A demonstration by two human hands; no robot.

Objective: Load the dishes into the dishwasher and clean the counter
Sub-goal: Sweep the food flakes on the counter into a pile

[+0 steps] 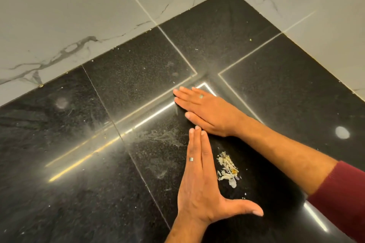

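A small heap of pale food scraps (pixel 227 169) lies on the black speckled counter (pixel 126 77), right of centre. My left hand (pixel 199 181) lies flat on the counter just left of the heap, fingers straight and together, thumb spread toward the right. My right hand (pixel 205 110) rests flat on the counter beyond the heap, fingers straight and pointing left. The two hands form a corner around the scraps, with my left fingertips near the edge of my right hand. Neither hand holds anything. No dishes or dishwasher are in view.
White marble-look wall tiles (pixel 79 16) close the counter at the back and right, meeting in a corner at top right. Dried smears (pixel 164 136) and tiny crumbs dot the counter left of my hands. Light strips reflect off the glossy surface.
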